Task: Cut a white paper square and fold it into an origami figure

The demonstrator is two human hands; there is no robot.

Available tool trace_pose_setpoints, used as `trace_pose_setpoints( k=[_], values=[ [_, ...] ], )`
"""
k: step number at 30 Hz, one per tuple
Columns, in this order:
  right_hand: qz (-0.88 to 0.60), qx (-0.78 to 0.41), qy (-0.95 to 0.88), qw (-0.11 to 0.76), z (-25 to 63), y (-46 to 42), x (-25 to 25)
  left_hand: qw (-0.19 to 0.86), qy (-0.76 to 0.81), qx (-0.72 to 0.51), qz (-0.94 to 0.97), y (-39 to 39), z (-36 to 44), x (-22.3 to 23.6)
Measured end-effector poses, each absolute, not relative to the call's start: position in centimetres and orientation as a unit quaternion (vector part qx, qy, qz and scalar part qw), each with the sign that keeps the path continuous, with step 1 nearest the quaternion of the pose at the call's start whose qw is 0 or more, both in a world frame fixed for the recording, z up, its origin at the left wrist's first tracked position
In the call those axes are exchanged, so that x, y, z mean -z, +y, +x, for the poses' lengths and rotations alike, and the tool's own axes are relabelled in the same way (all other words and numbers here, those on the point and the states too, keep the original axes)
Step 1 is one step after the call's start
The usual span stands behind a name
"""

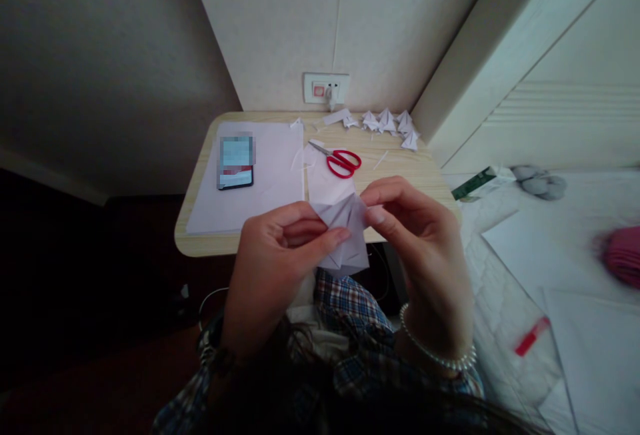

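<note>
A creased, partly folded sheet of white paper [345, 241] is held up in front of the table's near edge. My left hand [283, 255] pinches its left side, thumb lying across the front and fingers behind. At the upper right corner, my right hand [420, 235] grips the paper between thumb and index finger. Beyond the paper lie red-handled scissors [344, 161], blades pointing to the upper left. Several small folded paper pieces [386, 121] stand in a cluster at the table's back right.
A phone [237, 163] rests on a stack of white paper [270, 188] at the left of the wooden table [215, 244]. Paper scraps [336, 117] lie near the wall socket [326, 88]. To the right, a bed holds a green and white box [483, 181] and a red object [531, 337].
</note>
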State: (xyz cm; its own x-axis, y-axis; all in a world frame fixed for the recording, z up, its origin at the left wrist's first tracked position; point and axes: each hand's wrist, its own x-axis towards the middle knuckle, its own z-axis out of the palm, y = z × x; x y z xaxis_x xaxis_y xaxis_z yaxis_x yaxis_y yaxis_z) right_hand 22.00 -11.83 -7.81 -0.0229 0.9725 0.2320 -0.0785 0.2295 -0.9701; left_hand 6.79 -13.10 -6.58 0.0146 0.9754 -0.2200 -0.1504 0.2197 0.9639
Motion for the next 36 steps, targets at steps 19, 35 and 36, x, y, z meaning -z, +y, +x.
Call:
trace_pose_setpoints(
  k=[19,35,36],
  values=[
    [-0.446,-0.535,-0.592,0.406,22.0,-11.7,8.0,0.513,0.478,-0.613,0.364,-12.7,7.5,8.4],
    [-0.451,-0.563,-0.565,0.401,22.1,-11.8,7.9,0.570,0.467,-0.572,0.360,-13.1,7.2,8.2],
    [-0.449,-0.566,-0.563,0.402,22.1,-11.8,7.9,0.569,0.473,-0.569,0.360,-13.1,7.1,8.2]
  ],
)
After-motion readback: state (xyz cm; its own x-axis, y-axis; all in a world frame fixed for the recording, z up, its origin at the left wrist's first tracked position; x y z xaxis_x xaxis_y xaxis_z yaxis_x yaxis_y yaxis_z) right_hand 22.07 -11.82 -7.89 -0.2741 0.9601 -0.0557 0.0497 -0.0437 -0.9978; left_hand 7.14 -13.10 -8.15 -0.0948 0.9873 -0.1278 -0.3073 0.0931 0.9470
